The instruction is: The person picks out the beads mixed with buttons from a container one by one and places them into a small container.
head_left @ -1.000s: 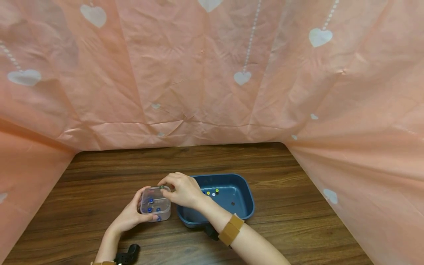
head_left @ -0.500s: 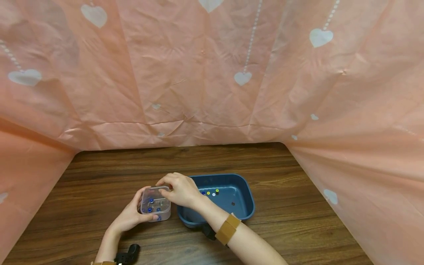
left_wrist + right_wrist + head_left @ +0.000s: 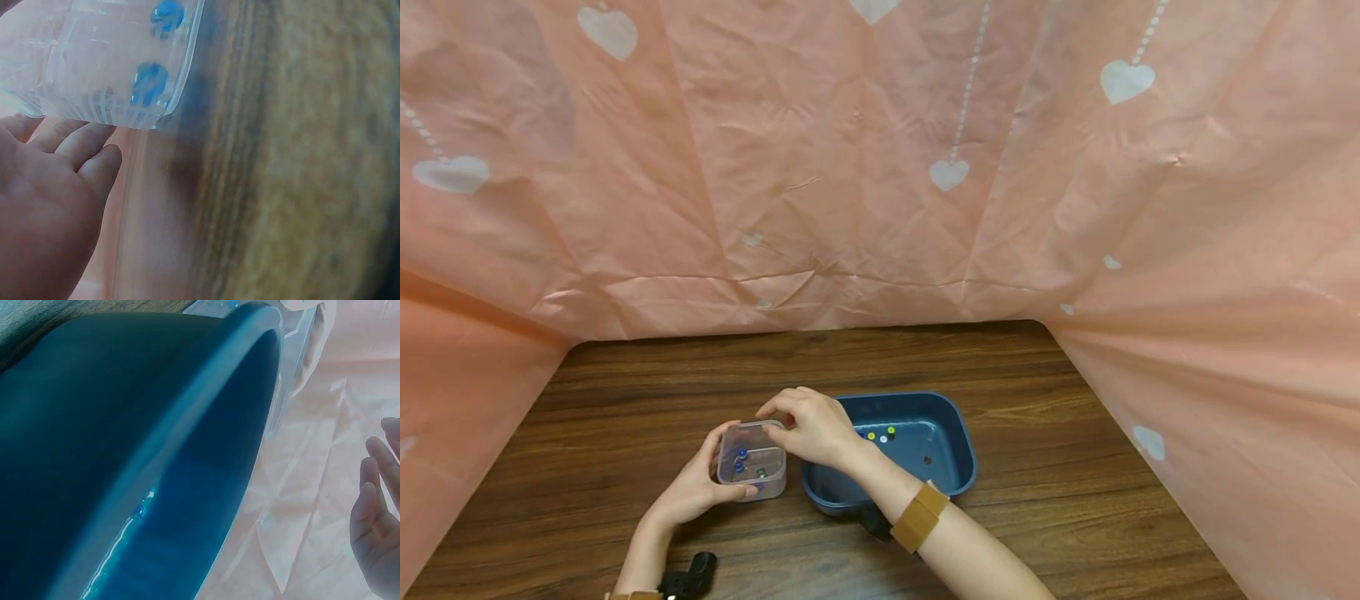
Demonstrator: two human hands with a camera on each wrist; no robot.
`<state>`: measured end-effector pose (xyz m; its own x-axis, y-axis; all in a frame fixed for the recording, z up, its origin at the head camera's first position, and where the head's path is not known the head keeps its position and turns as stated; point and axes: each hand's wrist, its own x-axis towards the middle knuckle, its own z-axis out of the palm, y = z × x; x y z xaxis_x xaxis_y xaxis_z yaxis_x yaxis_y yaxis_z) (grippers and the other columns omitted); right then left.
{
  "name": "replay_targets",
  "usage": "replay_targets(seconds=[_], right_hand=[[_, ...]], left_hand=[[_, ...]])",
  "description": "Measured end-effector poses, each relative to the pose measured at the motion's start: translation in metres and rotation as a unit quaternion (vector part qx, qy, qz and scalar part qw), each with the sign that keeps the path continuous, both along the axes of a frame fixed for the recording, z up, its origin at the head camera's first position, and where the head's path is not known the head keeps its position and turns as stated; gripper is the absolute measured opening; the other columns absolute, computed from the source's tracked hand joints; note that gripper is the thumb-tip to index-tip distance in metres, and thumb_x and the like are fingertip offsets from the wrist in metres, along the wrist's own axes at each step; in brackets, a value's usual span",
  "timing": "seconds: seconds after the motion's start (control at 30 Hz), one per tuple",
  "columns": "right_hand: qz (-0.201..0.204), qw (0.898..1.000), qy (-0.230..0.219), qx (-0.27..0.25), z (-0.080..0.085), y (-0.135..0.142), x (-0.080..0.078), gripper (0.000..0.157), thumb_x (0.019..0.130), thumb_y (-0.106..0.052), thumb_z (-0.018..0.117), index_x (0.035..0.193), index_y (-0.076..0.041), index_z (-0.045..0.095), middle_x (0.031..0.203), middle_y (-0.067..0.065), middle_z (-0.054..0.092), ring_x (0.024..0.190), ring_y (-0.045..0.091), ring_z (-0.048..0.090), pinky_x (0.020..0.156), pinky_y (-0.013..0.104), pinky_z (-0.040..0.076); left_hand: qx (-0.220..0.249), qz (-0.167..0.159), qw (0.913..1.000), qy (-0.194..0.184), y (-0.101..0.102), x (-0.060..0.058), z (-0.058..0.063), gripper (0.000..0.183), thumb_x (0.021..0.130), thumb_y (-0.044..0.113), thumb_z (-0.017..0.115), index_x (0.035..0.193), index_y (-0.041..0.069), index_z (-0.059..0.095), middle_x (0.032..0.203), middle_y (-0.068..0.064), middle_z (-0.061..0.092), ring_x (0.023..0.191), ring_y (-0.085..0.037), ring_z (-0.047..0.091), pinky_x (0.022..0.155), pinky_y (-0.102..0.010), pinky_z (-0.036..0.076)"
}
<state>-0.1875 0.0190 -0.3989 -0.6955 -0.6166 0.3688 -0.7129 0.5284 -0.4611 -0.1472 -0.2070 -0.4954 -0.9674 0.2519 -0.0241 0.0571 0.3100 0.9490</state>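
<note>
My left hand [image 3: 696, 483] grips a small clear plastic box [image 3: 775, 486] on the left, its thumb along the near side and fingers around the far left. Inside lie a few small blue beads [image 3: 739, 467] and a green bead [image 3: 762, 472]. In the left wrist view, blue beads [image 3: 150, 83] show through the clear wall above the hand. My right hand [image 3: 816, 429] hovers at the box's right rim with thumb and fingers apart, nothing visible between them. The right wrist view shows that hand [image 3: 378, 537] with its fingers spread slightly.
A dark blue tub [image 3: 962, 433] stands right of the box, partly under my right forearm. In it are a yellow bead [image 3: 891, 431], a white bead [image 3: 883, 439] and other small ones. Pink curtain [image 3: 880, 208] surrounds the wooden table [image 3: 1037, 517].
The green bead, first between my right fingers, has dropped into the clear box and lies near its front. The right hand's fingers have parted. The left hand keeps its place.
</note>
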Motion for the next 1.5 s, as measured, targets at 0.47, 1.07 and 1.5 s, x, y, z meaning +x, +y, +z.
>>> replay_targets(seconds=[0.47,1.07,1.5], right_hand=[[-0.004,1.000,-0.011,-0.008,0.000,0.004,-0.001,0.016,0.089,-0.019,0.072,0.104,-0.021,0.074,0.100,-0.006,0.069,0.082,0.012,0.061,0.061,0.013,0.039],[-0.005,1.000,-0.009,-0.006,0.001,0.013,0.000,0.017,0.091,-0.021,0.070,0.108,-0.019,0.073,0.100,-0.006,0.069,0.077,0.010,0.058,0.058,0.014,0.038],[-0.005,1.000,-0.020,-0.015,-0.002,0.022,-0.004,0.019,0.092,-0.020,0.070,0.109,-0.016,0.072,0.098,0.001,0.069,0.077,0.018,0.060,0.057,0.016,0.036]], left_hand=[[0.014,-0.012,0.9998,0.009,-0.001,0.000,-0.004,0.098,0.076,0.010,0.082,0.150,0.006,0.017,0.149,-0.028,0.031,0.122,-0.045,0.048,0.088,-0.044,0.045],[0.005,-0.013,0.9991,0.040,0.001,0.002,-0.006,0.097,0.077,0.009,0.082,0.149,0.002,0.018,0.148,-0.029,0.033,0.124,-0.050,0.045,0.089,-0.052,0.044],[0.006,-0.007,0.9994,0.035,0.002,0.002,-0.006,0.097,0.076,0.009,0.083,0.149,0.002,0.020,0.147,-0.029,0.034,0.122,-0.046,0.048,0.087,-0.044,0.046]])
